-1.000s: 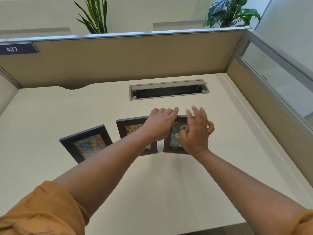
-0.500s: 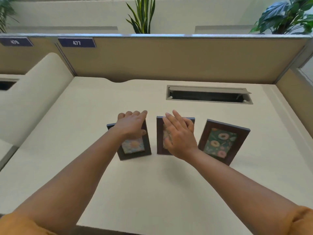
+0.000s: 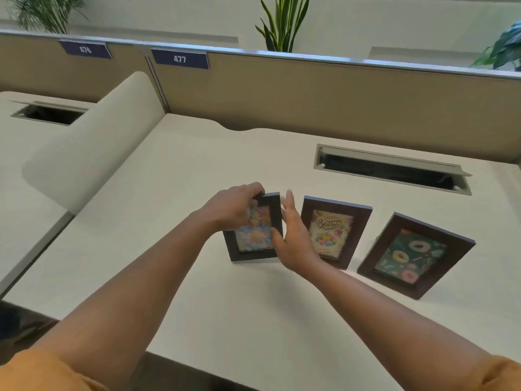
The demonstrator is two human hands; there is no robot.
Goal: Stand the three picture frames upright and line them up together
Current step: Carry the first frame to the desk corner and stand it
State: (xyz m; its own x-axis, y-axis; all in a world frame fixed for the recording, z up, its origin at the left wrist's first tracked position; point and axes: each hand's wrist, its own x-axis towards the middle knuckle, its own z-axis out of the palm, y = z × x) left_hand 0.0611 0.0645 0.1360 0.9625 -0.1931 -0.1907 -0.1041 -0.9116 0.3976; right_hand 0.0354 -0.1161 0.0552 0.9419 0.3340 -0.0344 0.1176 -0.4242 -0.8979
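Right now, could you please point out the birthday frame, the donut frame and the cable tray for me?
birthday frame (image 3: pixel 329 230): head view, on the printed card.
donut frame (image 3: pixel 406 256): head view, on the green picture.
cable tray (image 3: pixel 392 159): head view, on its grey lid.

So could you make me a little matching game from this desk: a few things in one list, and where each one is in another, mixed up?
Things:
1. pastel flower frame
2. birthday frame
3. doughnut frame
4. cable slot

Places:
A. at the right end of the row
B. between the two hands
C. set into the desk behind the frames
D. in the middle of the row

Pairs: 1-B, 2-D, 3-A, 4-C. The left hand grips the flower frame's top corner; the right hand is at its right edge.
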